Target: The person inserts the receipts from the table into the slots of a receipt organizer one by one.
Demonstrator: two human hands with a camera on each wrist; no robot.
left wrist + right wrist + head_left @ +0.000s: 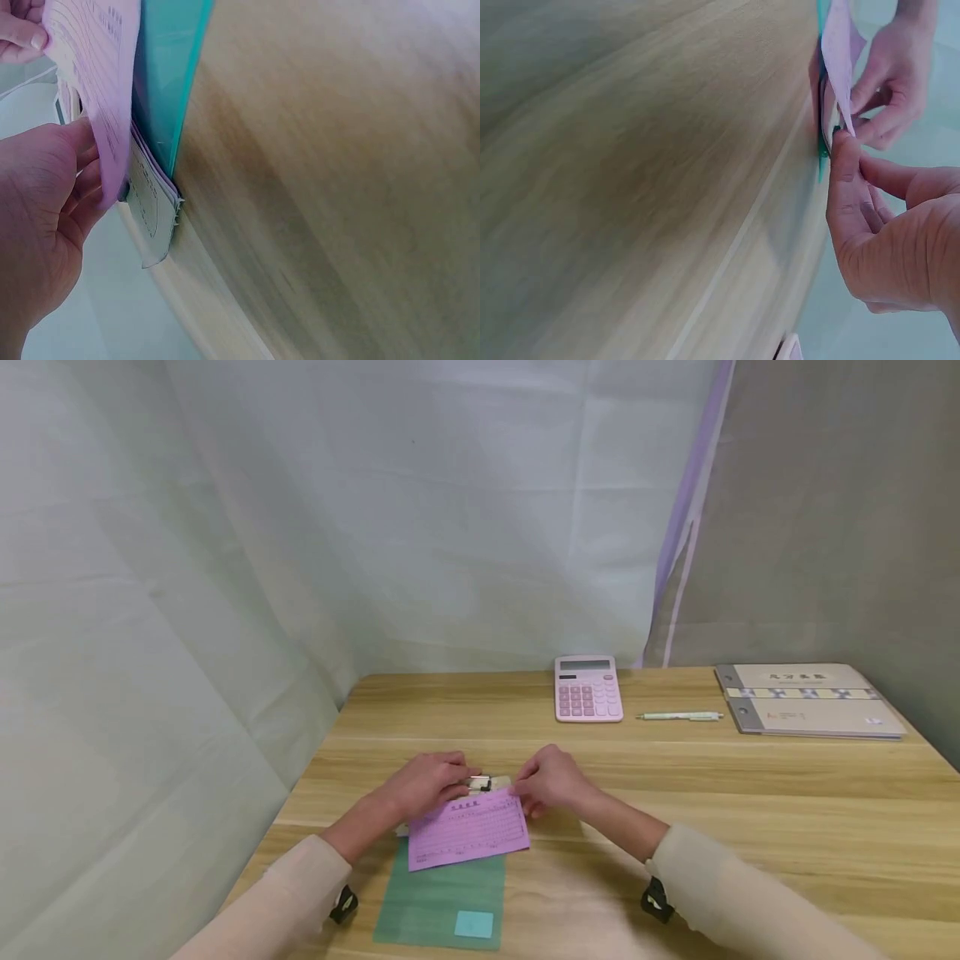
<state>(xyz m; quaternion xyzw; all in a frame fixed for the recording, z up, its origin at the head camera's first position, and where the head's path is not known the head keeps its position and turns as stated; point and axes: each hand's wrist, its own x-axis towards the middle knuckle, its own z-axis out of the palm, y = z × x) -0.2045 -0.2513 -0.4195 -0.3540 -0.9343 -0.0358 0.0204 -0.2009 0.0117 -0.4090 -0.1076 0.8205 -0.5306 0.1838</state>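
Observation:
A pink printed form (468, 831) lies at a slant over a small booklet with a pale cover (152, 199), hiding most of it. My right hand (553, 779) pinches the form's upper right corner between thumb and fingertips. At the booklet's top edge is a clip with wire handles and a black part (486, 784). My left hand (426, 783) has its curled fingers at those handles, beside the form's upper left edge. In the left wrist view the form partly covers these fingers. Under the papers extends a green translucent sheet (442, 893).
A pale blue-green rectangle (474, 924) sits on the green sheet's lower part. Farther back on the wooden table (675, 877) are a pink calculator (588, 689), a pen (679, 716) and a beige notebook (813, 702). Pale curtains (450, 527) hang behind the table and at its left.

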